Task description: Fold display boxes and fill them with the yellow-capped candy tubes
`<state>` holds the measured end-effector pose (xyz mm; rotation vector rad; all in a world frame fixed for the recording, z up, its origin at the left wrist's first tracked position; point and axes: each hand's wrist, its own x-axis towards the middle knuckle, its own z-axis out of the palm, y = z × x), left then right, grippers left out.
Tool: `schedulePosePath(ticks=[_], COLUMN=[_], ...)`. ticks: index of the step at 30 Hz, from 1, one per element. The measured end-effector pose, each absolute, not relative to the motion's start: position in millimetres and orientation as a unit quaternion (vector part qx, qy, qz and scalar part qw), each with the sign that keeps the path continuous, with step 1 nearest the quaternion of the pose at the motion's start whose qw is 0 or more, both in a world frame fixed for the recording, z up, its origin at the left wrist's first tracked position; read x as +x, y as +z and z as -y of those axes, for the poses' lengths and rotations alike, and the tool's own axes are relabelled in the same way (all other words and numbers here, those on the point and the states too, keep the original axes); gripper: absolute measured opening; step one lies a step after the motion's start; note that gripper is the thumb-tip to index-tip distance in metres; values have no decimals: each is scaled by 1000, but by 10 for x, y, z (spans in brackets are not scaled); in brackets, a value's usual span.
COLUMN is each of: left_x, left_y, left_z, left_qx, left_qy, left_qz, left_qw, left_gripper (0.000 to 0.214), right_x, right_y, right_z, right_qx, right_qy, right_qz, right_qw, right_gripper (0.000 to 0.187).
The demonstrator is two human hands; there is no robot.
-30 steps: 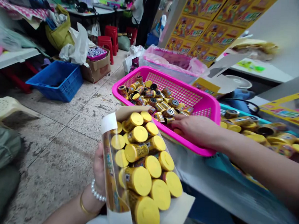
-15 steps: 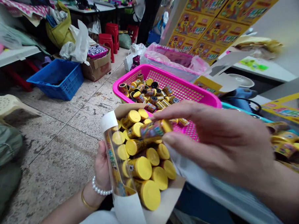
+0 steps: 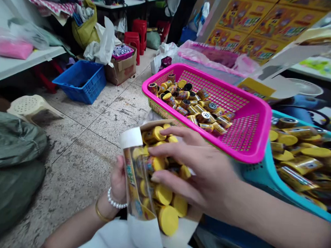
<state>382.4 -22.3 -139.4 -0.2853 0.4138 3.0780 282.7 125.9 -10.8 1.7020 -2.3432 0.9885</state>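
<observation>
My left hand (image 3: 118, 182), with a pearl bracelet and a gold bangle at the wrist, grips a windowed cardboard box (image 3: 140, 196) from behind. The box is packed with several yellow-capped little tubes (image 3: 167, 219). My right hand (image 3: 196, 169) lies over the box, thumb and fingers pinched on one yellow-capped tube (image 3: 154, 163) among the others. Just beyond stands a pink mesh basket (image 3: 249, 142) with several loose tubes (image 3: 193, 107) in its left half.
A teal tray (image 3: 264, 176) of more tubes sits at the right under the pink basket's edge. On the tiled floor are a blue crate (image 3: 82, 80), a cardboard box (image 3: 121, 67), red stools (image 3: 136, 37) and a white stool (image 3: 31, 105). Yellow printed cartons (image 3: 257, 29) stand behind.
My right hand took a tube from the pink basket, carried it back and lowered it into the box. The view has shifted, so the basket sits further right.
</observation>
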Motion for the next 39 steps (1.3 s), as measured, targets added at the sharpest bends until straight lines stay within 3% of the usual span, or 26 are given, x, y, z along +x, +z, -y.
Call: schedulePosePath(ticks=[3,8,15,23,28,35,39], left_x=[3895,4005,4104,4223,4314,4289,4207], left_y=[-1403,-1460,-1377,-1423,-1447,-1409,-1334], left_z=[201,113,-94,-212,-159,-102,-105], left_qx=[-44,-63,-58,-59,-58,-48,-23], left_qy=[991,990,985,985,984,987,986], left_qz=[-125,-118,-133,-126,-116,-90,-113], left_qw=[-7,35,91,105,125,122,121], left_gripper=[33,49,44,39,49,67,66], right_x=[2850,2926,3076,3268,3319,3332,3363], right_y=[-207,-164,15,9,8,-139,-232], right_z=[-1273,-1430,-1504,-1474,-1571,-1773,-1816], right_qx=[622,625,638,629,615,588,527], right_qy=[265,207,172,70,138,308,382], right_qz=[737,751,743,769,773,746,753], right_qw=[-6,-52,-107,-91,-68,48,94], right_gripper=[28,51,30,24,25,28,30])
